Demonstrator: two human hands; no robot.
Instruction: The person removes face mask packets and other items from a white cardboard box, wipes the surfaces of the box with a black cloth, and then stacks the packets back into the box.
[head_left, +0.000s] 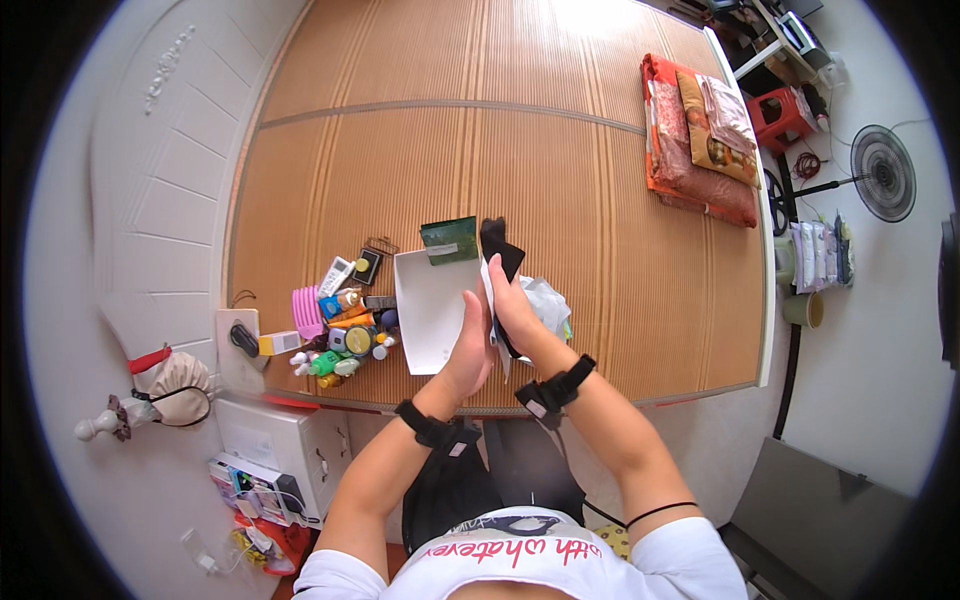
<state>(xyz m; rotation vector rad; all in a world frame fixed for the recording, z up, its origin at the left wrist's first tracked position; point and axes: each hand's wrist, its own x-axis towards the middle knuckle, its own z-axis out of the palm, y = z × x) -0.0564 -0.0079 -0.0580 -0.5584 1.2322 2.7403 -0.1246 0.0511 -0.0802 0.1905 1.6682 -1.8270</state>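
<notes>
A shallow white box (424, 315) lies open side up near the front edge of the mat, and a green packet (449, 241) rests across its far edge. My left hand (472, 349) is at the right side of the box, palm turned inward and thumb up; its fingers are largely hidden. Facing it, my right hand (517, 307) has its thumb over a black, cloth-like item (501, 247), which also shows along the palm. A thin white edge stands between both hands. Right of them lies a crumpled pale plastic bag (547, 304), partly covered by my right hand.
Left of the box are several small bottles, tubes and jars (360, 341), a pink plastic piece (307, 311) and a yellow-and-white carton (279, 343). Folded bedding (697, 150) sits on the bed's right side. A white cabinet (277, 435) stands front left, a fan (883, 174) far right.
</notes>
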